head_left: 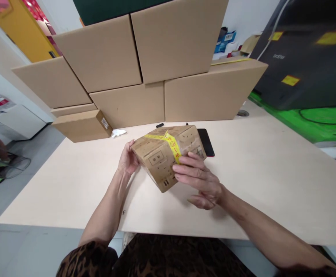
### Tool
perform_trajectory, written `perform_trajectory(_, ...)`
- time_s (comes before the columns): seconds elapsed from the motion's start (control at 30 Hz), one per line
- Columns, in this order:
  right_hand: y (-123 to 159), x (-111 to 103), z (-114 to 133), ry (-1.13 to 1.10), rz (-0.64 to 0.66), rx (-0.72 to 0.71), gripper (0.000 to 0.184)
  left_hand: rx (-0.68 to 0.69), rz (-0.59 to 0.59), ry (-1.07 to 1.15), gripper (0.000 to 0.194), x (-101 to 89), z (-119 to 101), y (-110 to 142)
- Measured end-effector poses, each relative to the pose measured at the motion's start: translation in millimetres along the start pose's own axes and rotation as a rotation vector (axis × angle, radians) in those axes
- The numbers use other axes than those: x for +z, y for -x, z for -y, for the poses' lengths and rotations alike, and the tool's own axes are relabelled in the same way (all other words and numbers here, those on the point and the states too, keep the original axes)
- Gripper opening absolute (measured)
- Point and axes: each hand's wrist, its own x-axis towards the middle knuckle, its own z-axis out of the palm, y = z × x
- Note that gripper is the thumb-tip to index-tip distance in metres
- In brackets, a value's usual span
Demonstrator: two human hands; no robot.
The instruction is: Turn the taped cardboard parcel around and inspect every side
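A small cardboard box [160, 159] is tilted above the table, with printed marks on its sides. Yellow tape [172, 144] with red print runs over its top edge and down the near face. My left hand [128, 159] grips the box at its left end, the fingers partly hidden behind it. My right hand [198, 179] lies with fingers stretched out against the near face, touching the lower end of the tape, its thumb apart below. Behind the box a black phone-like slab [206, 142] lies on the table, partly covered.
Large cardboard boxes [179, 42] are stacked along the back of the pale table [257, 184]. At the left back are a flat carton [83, 125] and a crumpled white tissue [118, 132]. A dark machine [306, 73] stands on a green surface at right.
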Motion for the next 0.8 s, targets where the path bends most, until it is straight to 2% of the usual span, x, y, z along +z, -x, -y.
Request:
perform_trajectory(0.03,0.7,1.8,-0.4,0.040,-0.081,0.022,0.044,0.020,-0.009,-0.001,0.042,1.5,1.3,0.0)
perform_trajectory(0.13,-1.9,6.1,-5.0,0.157,-0.443,0.115,0.048,0.122,-0.062,-0.030,0.035,8.0,7.6,1.5)
perform_trajectory(0.2,-7.8,6.3,-12.2,0.141,-0.617,0.205,0.049,0.169,-0.078,-0.062,0.036,12.8,12.0,3.9)
perform_trajectory(0.33,-22.4,-1.3,-32.3,-0.193,-0.765,0.546,0.050,0.198,-0.013,-0.173,0.052,19.9,15.9,9.7)
perform_trajectory(0.37,-25.4,-4.3,-36.4,-0.269,-0.803,0.585,0.048,0.209,0.005,-0.202,0.055,20.7,15.5,10.7)
perform_trajectory(0.43,-30.4,-10.4,-40.8,-0.356,-0.868,0.574,0.042,0.239,0.011,-0.224,0.055,20.6,13.2,11.6)
perform_trajectory(0.53,-35.5,-17.6,-36.5,-0.413,-0.888,0.446,0.030,0.249,0.019,-0.156,0.051,17.9,8.2,10.7)
perform_trajectory(0.67,-37.1,-19.9,-20.2,-0.419,-0.763,0.319,0.032,0.155,0.159,-0.069,0.059,15.5,5.8,10.4)
perform_trajectory(0.8,-33.2,-17.0,-8.8,-0.295,-0.665,0.276,0.034,0.175,0.212,-0.086,0.068,20.4,9.0,14.5)
